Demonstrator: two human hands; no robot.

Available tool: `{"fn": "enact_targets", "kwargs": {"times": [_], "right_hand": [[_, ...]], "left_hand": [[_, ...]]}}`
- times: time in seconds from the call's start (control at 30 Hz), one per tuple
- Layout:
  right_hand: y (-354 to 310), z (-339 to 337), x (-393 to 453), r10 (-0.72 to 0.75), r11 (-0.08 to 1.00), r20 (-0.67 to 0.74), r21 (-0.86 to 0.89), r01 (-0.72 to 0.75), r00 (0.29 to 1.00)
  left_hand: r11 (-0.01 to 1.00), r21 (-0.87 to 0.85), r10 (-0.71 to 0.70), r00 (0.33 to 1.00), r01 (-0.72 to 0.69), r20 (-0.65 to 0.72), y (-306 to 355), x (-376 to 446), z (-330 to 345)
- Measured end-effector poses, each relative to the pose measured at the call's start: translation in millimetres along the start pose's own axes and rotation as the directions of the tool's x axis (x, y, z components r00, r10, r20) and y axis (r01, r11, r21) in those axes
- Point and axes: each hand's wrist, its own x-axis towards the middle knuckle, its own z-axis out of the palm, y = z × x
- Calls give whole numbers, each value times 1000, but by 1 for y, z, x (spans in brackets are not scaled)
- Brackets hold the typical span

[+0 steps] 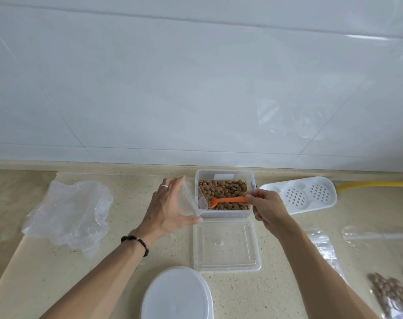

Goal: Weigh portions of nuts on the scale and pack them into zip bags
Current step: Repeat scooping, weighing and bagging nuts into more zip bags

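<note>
Left hand [168, 208] grip: spread round zip bag [187, 199] | right hand [266, 207] grip: pinches orange scoop [228, 201]

home kitchen | speckled stone counter [288, 284] | white tiled wall [195, 77] | perforated plastic rack [306, 194]

One nut box [225, 178], one orange scoop [228, 201], one clear lid [227, 245], two hands [168, 208]

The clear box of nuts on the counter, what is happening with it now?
A person's right hand holds an orange plastic scoop in the nuts inside the clear plastic box. The left hand holds a clear zip bag open beside the box. The box's clear lid lies on the counter in front.
</note>
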Motion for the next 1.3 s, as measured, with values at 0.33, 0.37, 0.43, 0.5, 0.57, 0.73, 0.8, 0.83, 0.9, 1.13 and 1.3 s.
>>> {"fn": "enact_targets", "kwargs": {"times": [0.33, 0.37, 0.43, 0.5, 0.57, 0.73, 0.8, 0.83, 0.9, 1.13, 1.3], "right_hand": [[-20, -35, -6, -61, 989, -90, 131, 72, 994], [-25, -41, -8, -80, 988, -99, 127, 92, 992], [-37, -51, -11, -123, 985, -108, 106, 134, 987], [-48, -58, -17, -166, 982, -95, 80, 173, 982], [-59, -58, -24, -205, 977, -67, 43, 208, 977], [-77, -39, -40, -323, 925, 25, -202, 321, 946], [-84, -33, -48, -410, 857, 62, -316, 408, 910], [-87, -31, -52, -459, 818, 72, -355, 453, 886], [-91, -30, -56, -534, 749, 90, -410, 520, 841], [-91, -31, -66, -623, 596, 172, -528, 605, 763], [-87, -28, -66, -653, 602, 119, -518, 608, 748]], "left_hand": [[999, -14, 49, 998, -49, -26, 22, 21, 4], [999, -12, 52, 998, -53, -32, 26, 23, 6], [998, 2, 59, 997, -59, -51, 34, 27, 8], [998, 21, 66, 996, -65, -63, 42, 31, 10], [996, 29, 86, 994, -84, -74, 48, 33, 12], [990, 22, 139, 983, -138, -118, 63, 36, 15], [989, 23, 150, 980, -149, -130, 67, 35, 16], [989, 25, 151, 979, -149, -136, 68, 35, 17], [990, 27, 141, 979, -139, -147, 68, 34, 18], [996, 19, 94, 985, -92, -143, 67, 36, 22], [994, -45, 97, 986, -104, -137, 62, 35, 25]]}}
